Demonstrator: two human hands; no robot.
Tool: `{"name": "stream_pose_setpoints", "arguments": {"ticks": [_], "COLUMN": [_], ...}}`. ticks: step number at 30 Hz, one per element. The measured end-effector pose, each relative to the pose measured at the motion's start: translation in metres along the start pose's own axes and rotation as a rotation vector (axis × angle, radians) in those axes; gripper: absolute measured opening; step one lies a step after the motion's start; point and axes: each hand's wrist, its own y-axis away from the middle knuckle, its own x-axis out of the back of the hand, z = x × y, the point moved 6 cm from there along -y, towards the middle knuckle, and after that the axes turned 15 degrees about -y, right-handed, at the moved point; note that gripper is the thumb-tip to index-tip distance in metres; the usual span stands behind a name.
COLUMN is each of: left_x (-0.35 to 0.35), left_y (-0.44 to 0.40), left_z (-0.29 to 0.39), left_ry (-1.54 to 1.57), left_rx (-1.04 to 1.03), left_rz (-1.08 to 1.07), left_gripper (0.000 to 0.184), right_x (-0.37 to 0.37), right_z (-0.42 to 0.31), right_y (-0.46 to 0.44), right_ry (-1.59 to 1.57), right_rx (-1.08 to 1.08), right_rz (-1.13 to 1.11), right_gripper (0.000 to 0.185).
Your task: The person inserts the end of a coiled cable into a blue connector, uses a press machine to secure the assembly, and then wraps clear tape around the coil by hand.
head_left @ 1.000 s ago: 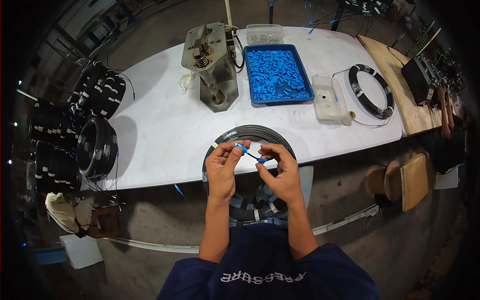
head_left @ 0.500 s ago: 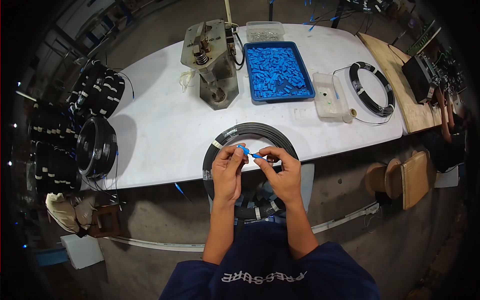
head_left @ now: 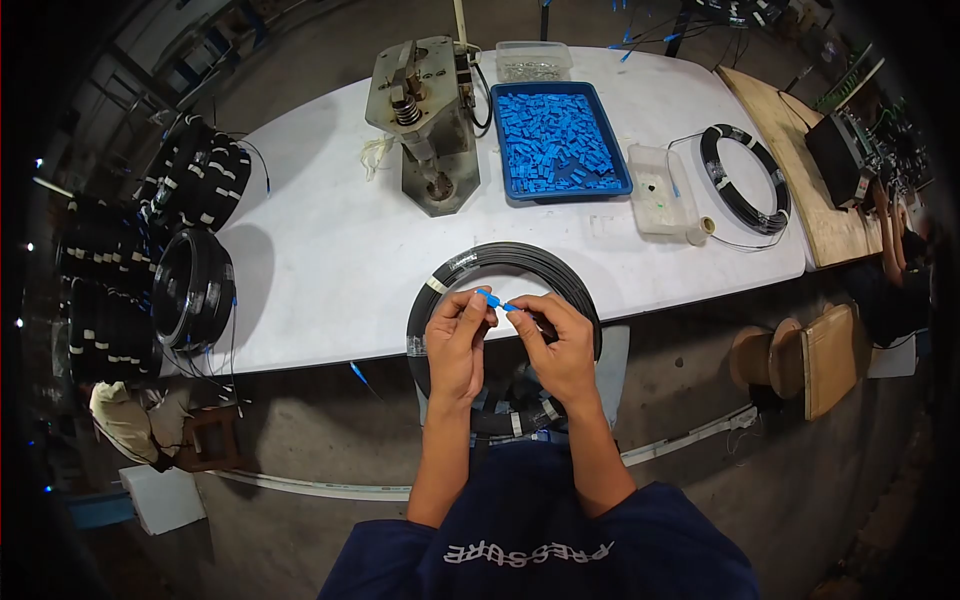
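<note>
Blue connector housing (head_left: 487, 298), pinched in the left hand (head_left: 456, 345), and blue end piece (head_left: 512, 308), gripped by the right hand (head_left: 560, 346), have drawn closer over the black cable coil (head_left: 510, 258), now apparently aligned.

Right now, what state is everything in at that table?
Left hand: closed on a blue piece
Right hand: pinching another blue piece
Near coil: wound, overhanging the table
Right coil: wound, banded
Blue tray: open, well filled
Back box: open, holding small parts
Right box: open, mostly bare
Machine: upright, power unclear
</note>
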Motion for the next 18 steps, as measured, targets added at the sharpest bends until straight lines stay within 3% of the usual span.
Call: {"name": "stream_pose_setpoints", "arguments": {"ticks": [11,18], "left_x": [0.004,0.002], "left_y": [-0.002,-0.003], "left_z": [-0.011,-0.01], "left_ry": [-0.046,-0.049], "left_rx": [-0.009,-0.076], "left_rz": [0.015,0.055], "left_gripper": [0.021,0.02], "right_x": [-0.002,-0.002], "right_z": [0.002,0.0], "right_y": [0.002,0.0], "right_ry": [0.025,0.069], "right_rx": [0.113,0.056], "right_rz": [0.018,0.058], "right_gripper": [0.013,0.01]}}
